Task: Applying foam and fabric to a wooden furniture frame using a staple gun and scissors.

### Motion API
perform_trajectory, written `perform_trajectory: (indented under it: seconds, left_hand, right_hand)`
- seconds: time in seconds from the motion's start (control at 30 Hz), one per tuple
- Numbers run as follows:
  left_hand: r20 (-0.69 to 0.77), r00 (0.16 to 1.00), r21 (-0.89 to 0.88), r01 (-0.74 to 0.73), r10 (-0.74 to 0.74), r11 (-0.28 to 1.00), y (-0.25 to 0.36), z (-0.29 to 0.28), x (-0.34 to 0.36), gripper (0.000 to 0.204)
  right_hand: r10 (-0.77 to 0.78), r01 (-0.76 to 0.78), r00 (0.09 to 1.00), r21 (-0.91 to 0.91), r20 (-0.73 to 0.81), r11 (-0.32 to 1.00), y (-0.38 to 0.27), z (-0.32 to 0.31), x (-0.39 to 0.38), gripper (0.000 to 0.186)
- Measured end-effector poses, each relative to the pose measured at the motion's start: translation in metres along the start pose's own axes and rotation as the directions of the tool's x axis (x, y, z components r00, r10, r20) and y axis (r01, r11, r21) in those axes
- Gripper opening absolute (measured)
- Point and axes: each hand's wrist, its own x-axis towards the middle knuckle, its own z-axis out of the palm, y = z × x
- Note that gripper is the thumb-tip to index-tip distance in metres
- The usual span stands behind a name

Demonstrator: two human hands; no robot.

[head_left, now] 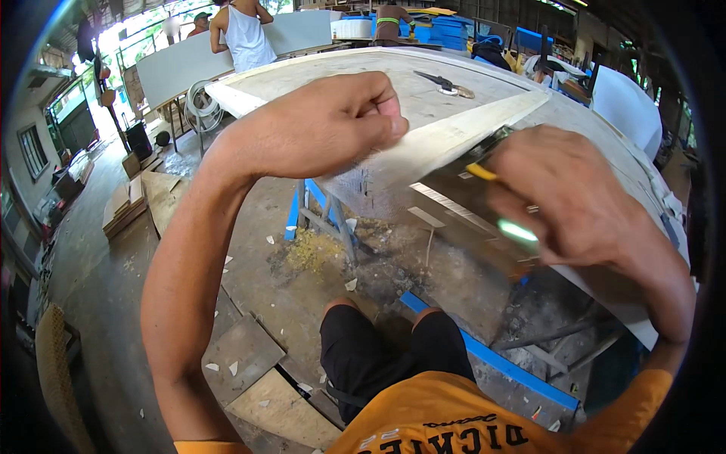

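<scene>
My left hand (325,121) is closed, thumb against curled fingers, over the near edge of a large pale panel. Beneath it hangs a thin, translucent mesh cloth (363,189), which the fingers seem to pinch; the exact grip is hidden. My right hand (567,193), smeared by motion, is wrapped round a hand tool with a yellow part (482,172) and dark metal; its kind is unclear. A pale strip (461,136) stretches between the two hands along the panel's edge. Farther back on the panel (340,83) lies a dark pointed hand tool (446,85).
Blue-and-grey trestle legs (325,212) stand beneath the panel. A blue bar (522,371) lies low at the right. Scraps and boards (246,356) litter the floor by my legs. Far off, a person in a white top (249,41) stands beside a grey board (178,68).
</scene>
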Motion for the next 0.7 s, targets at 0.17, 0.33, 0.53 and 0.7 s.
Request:
perform_trajectory:
  seconds: [0.17, 0.33, 0.53, 0.7]
  left_hand:
    - [-0.243, 0.95, -0.238, -0.253, 0.195, 0.938, -0.024, 0.012, -0.022, 0.021]
    - [-0.552, 0.787, -0.035, -0.352, 0.276, 0.935, -0.011, 0.041, -0.066, 0.018]
    - [-0.6, 0.652, 0.257, -0.391, 0.463, 0.884, -0.001, 0.074, -0.065, 0.029]
    - [-0.632, 0.639, 0.361, -0.256, 0.438, 0.897, 0.001, 0.084, -0.077, 0.029]
  right_hand:
    - [0.661, -0.541, 0.703, -0.407, 0.261, 0.736, -0.018, -0.089, -0.057, 0.047]
    - [0.902, -0.779, 0.274, -0.473, 0.333, 0.412, 0.047, -0.065, -0.132, 0.043]
    - [0.814, -0.818, 0.566, -0.209, -0.127, 0.536, 0.031, -0.057, -0.137, 0.046]
    - [0.556, -0.409, 0.768, 0.425, -0.319, 0.808, -0.041, 0.0, -0.112, 0.024]
